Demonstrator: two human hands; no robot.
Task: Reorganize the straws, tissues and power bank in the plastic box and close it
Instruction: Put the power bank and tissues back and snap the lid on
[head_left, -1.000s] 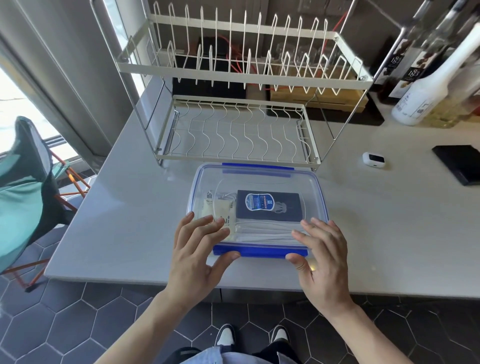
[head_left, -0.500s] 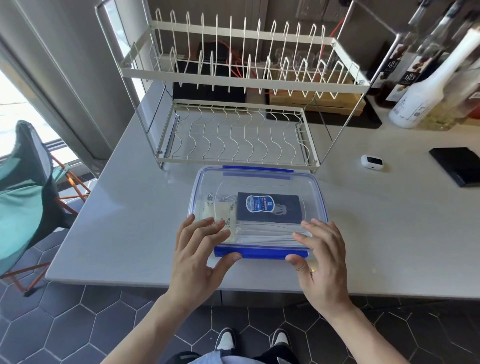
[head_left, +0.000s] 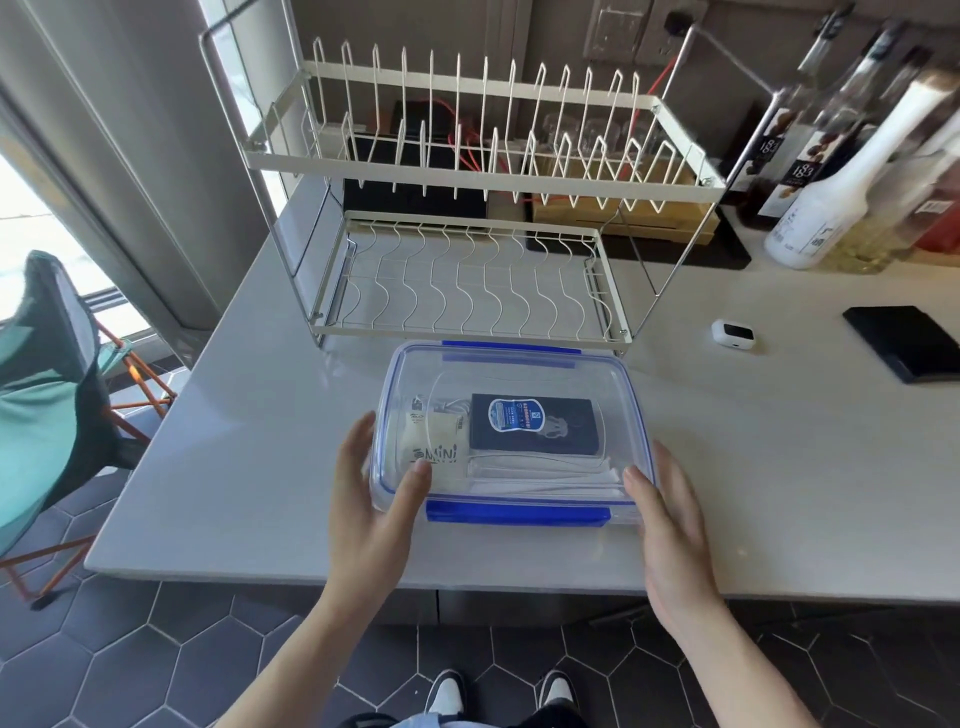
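Both hands have slid off the lid to the box's sides, left hand (head_left: 371, 499) and right hand (head_left: 670, 519) flat-fingered against the plastic box (head_left: 511, 364) near the counter edge, where an unlatched front clip (head_left: 518, 514) could pop.
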